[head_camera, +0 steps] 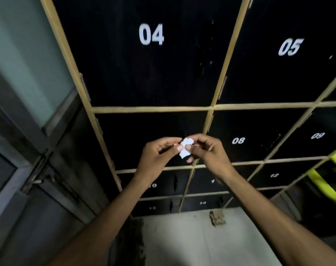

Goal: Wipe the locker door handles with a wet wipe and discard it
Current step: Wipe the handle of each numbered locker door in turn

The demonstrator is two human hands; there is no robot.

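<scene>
Our fingers [177, 148] are closing on a small, crumpled white wet wipe [186, 147], which we are holding in the air between both hands, in front of the black lockers [125, 77] and touching none of them. The left hand [157, 156] is pinching the wipe's left side with its thumb and curled fingertips, while the right hand [209, 150] is gripping the right side the same way, with its fingers bending over the top edge and one fingertip showing beneath the wipe. Both forearms are reaching up from the lower corners of the view and meeting at the wipe. Our hands are covering part of a door whose number is hidden; door 08 [238, 140] is sitting just to its right, with door 09 [318, 135] beyond it. Door 04 [151, 34] and door 05 [290, 47] are standing in the row above. A tan frame [153, 109] is running between all the doors. A slim grey strip [222, 90] is running down the left edge of door 05; we cannot tell whether it is a handle or a hinge. The lower rows are showing numbers too blurred to read. Below them a pale floor [201, 240] is spreading out, with a brown scrap [217, 217] lying near the foot of the lockers. To the left a metal-framed glass door [29, 64] is standing with a latch [36, 179] on it, and bright yellow bars [335, 160] are showing at the right edge.
</scene>
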